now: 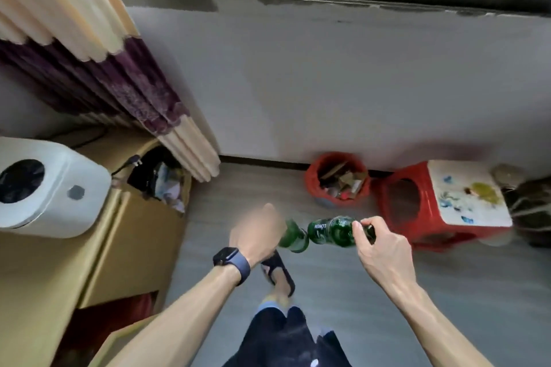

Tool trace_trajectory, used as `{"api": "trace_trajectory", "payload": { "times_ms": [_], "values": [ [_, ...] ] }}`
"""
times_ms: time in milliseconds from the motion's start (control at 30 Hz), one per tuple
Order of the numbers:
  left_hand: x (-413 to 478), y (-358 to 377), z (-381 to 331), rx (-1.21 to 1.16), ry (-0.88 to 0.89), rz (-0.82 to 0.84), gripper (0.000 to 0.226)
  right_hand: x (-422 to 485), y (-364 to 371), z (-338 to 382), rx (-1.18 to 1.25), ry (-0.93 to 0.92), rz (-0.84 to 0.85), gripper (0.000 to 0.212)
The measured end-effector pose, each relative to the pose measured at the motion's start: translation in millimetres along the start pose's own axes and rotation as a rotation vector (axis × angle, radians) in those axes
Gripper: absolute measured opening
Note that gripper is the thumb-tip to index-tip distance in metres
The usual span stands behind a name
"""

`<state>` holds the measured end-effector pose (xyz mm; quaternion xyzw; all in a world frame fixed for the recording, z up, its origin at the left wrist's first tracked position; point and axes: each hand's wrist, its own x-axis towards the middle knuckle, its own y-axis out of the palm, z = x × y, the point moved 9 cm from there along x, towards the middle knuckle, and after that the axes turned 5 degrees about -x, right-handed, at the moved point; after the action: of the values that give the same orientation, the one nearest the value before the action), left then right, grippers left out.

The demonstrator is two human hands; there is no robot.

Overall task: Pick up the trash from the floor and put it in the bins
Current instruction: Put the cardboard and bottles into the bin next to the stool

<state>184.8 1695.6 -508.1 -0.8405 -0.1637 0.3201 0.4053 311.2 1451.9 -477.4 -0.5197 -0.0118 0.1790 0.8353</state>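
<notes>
My right hand [376, 243] grips a green glass bottle [331, 231] near its neck and holds it sideways above the floor. My left hand [258, 231], blurred, holds a second green bottle [294, 237] whose base nearly touches the first bottle. A watch sits on my left wrist. A red bin [311, 180] holding cardboard scraps and other trash stands against the wall, beyond the bottles.
A red plastic stool [396, 182] with a white patterned top stands right of the bin. On the left is a yellow cabinet [131, 235] with a white appliance [53, 188] on it, and a curtain [98, 48] hangs above. My sandalled foot [278, 272] is on the grey floor.
</notes>
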Motion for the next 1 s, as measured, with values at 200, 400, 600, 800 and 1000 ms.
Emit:
{"api": "trace_trajectory", "payload": {
  "times_ms": [200,400,600,800,1000],
  "values": [
    [100,59,-79,-0.005,0.062,0.166,0.026,76,6,-50,-0.006,0.168,0.075,0.024],
    [196,120,-105,-0.132,-0.04,0.217,0.024,184,25,-92,-0.056,0.199,0.144,0.026],
    [274,202,-98,-0.231,-0.266,0.216,0.034,288,74,-150,-0.066,0.21,0.162,0.031],
    [326,285,-105,-0.323,-0.438,0.152,0.042,395,137,-201,-0.184,0.105,0.239,0.036],
    [366,340,-122,-0.41,-0.518,0.065,0.045,481,193,-226,-0.373,-0.057,0.33,0.04]
  ]
}}
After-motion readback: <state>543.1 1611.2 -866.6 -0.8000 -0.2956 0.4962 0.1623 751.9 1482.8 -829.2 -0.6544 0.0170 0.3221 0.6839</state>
